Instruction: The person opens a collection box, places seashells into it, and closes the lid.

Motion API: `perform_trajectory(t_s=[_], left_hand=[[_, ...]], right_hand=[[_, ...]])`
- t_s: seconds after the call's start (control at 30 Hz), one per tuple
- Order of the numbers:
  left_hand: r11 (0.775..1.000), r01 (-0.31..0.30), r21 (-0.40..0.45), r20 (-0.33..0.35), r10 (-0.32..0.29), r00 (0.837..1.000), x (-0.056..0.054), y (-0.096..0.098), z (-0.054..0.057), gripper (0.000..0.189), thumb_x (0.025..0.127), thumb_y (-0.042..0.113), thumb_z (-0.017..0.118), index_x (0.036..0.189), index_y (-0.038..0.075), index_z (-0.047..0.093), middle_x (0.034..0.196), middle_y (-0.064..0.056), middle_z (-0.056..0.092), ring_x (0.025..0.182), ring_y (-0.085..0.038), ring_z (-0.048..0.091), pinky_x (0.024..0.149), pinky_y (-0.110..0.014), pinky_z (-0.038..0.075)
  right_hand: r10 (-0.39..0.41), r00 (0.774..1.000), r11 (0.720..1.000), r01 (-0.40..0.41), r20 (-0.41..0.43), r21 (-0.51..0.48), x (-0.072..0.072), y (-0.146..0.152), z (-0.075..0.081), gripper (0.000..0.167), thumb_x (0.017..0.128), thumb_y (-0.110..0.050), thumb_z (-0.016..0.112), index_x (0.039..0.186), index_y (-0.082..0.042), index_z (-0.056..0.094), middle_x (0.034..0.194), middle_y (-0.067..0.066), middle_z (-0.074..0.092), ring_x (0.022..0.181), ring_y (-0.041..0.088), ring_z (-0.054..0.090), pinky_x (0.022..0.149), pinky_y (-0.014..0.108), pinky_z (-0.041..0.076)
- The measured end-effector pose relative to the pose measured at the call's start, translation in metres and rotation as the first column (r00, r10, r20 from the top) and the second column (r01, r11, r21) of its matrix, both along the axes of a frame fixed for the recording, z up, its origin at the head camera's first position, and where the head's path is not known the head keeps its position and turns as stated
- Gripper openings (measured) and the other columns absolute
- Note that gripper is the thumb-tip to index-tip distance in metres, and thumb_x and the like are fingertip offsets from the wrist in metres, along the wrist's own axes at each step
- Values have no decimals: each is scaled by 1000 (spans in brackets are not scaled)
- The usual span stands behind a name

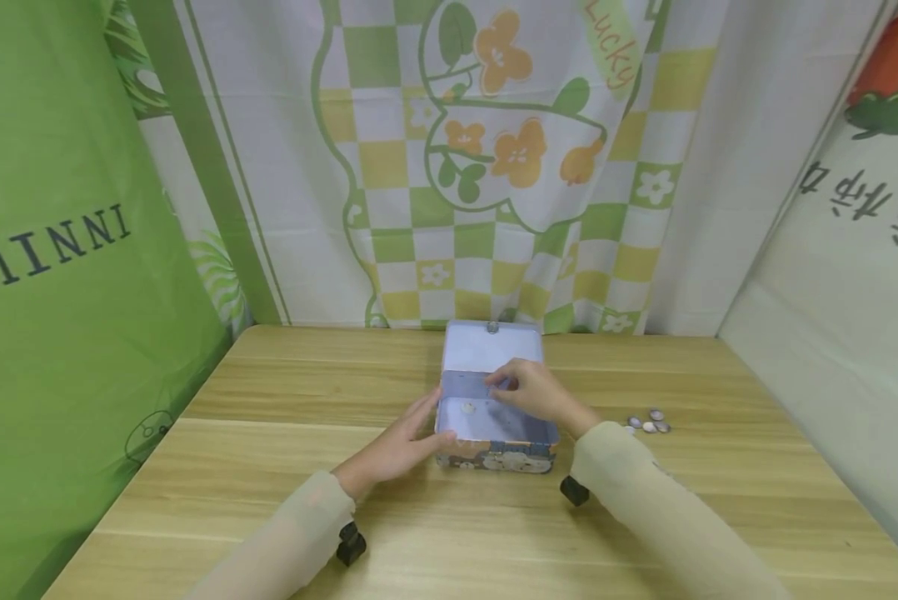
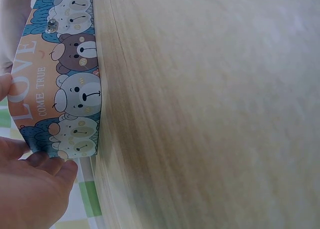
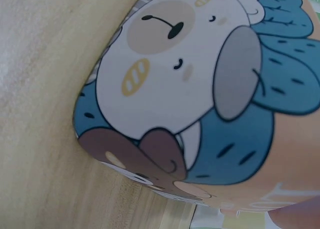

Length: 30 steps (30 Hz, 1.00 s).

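A tin box [image 1: 497, 455] with printed bears and its lid [image 1: 491, 348] raised at the back stands on the table. My left hand [image 1: 396, 446] holds its left end, thumb over the front rim and fingers along the side; the left wrist view shows these fingers [image 2: 55, 166] against the end of the box. My right hand [image 1: 531, 390] hangs over the box, thumb and fingers bent toward each other; I cannot tell whether something small is between them. A small pale round piece [image 1: 467, 407] lies inside. Close up, the right wrist view shows the box's printed corner [image 3: 165, 84].
Several small pebble-like pieces [image 1: 649, 427] lie on the wooden table [image 1: 306, 383] to the right of the box, beside my right sleeve [image 1: 621, 467]. Behind the table hangs a patterned curtain [image 1: 389, 158], with a green cloth [image 1: 67, 350] on the left.
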<state>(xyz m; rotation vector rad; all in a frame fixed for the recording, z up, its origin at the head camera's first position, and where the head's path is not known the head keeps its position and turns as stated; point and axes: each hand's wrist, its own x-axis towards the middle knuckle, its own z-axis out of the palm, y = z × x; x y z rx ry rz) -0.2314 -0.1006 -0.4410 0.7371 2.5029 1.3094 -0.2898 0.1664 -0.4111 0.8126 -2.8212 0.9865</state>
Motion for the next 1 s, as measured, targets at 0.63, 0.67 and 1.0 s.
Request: perform_trajectory(t_s=[0.63, 0.67, 1.0], left_hand=[[1000, -3, -3, -3, 3, 1000, -1, -1, -1, 83, 101, 48, 55, 163, 17, 7, 167, -11, 6, 150, -37, 11, 114, -64, 19], [1000, -4, -5, -2, 4, 1000, 0, -1, -1, 83, 101, 48, 55, 163, 18, 7, 167, -11, 6, 150, -37, 11, 114, -64, 18], [1000, -13, -28, -37, 12, 999, 1, 0, -1, 82, 102, 46, 56, 163, 15, 10, 166, -13, 8, 149, -38, 13, 115, -64, 16]], right_hand=[[1, 1000, 1000, -1, -3, -16, 7, 13, 7, 20, 89, -8, 74, 109, -5, 76, 104, 7, 70, 88, 18, 61, 77, 35, 54], [1, 1000, 1000, -1, -7, -19, 7, 15, 8, 20, 89, -8, 74, 109, -5, 76, 104, 7, 70, 88, 18, 61, 77, 35, 54], [-5, 1000, 999, 4, -22, -49, 17, 44, 19, 19, 91, -7, 73, 109, -2, 75, 103, 11, 71, 82, 19, 61, 67, 29, 53]])
